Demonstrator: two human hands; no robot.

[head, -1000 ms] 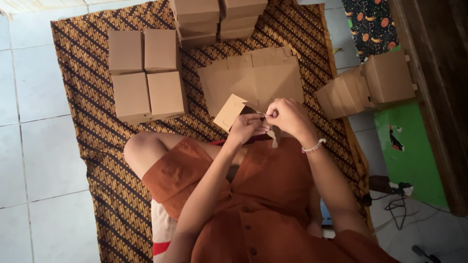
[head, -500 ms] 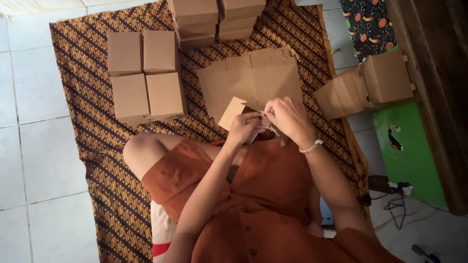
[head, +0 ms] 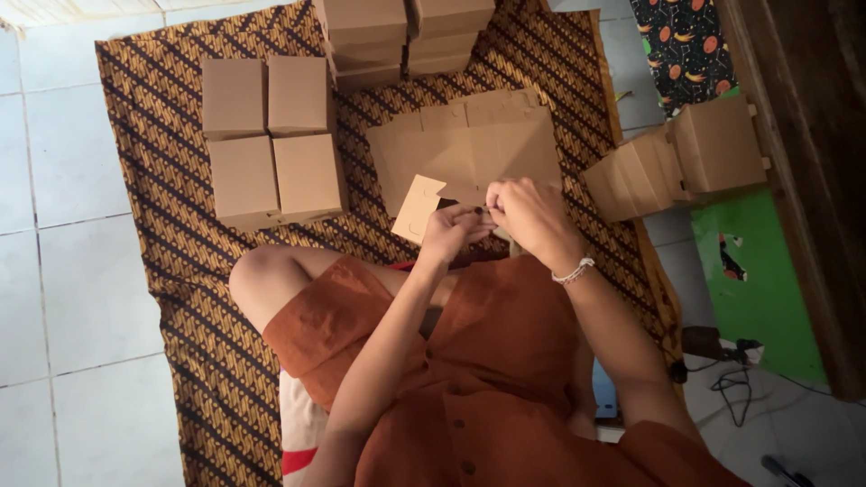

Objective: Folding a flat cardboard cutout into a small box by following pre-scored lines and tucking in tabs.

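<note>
My left hand (head: 456, 227) and my right hand (head: 530, 211) meet over my lap, fingertips touching, both gripping a flat brown cardboard box blank (head: 418, 206) whose flap sticks out to the left of my left hand. Most of the blank is hidden behind my fingers. Just beyond my hands lies a stack of flat box blanks (head: 469, 149) on the patterned mat (head: 171, 261). I wear a white bracelet on my right wrist.
Several folded brown boxes (head: 271, 135) stand in a block on the mat to the left. More boxes (head: 401, 32) are stacked at the top. A row of boxes (head: 677, 162) leans at the right, beside a green board (head: 749, 289). Cables lie at the lower right.
My hands have shifted slightly left and closer together on the blank; the flap now points up and left of my left hand.
</note>
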